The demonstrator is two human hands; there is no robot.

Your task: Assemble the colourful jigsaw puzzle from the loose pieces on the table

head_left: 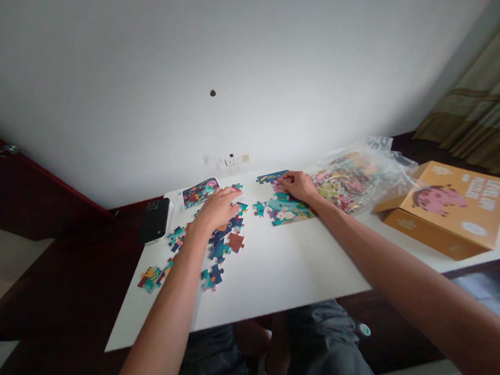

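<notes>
My left hand (220,207) lies over a scatter of loose jigsaw puzzle pieces (220,248), its fingers stretched out and slightly bent. Just beyond its fingertips is a small teal piece (237,186). My right hand (299,185) rests at the partly joined puzzle (288,209), which shows two white rabbits on green. Its thumb and forefinger pinch together at a pinkish puzzle piece (278,186), under a dark blue joined strip (270,177). The right palm and fingers cover part of the joined section.
A picture sheet (199,192) and a black phone (154,220) on a white object lie at the left of the white table (282,276). To the right are clear plastic bags of pieces (356,174) and an orange puzzle box (452,205). The wall stands behind the table.
</notes>
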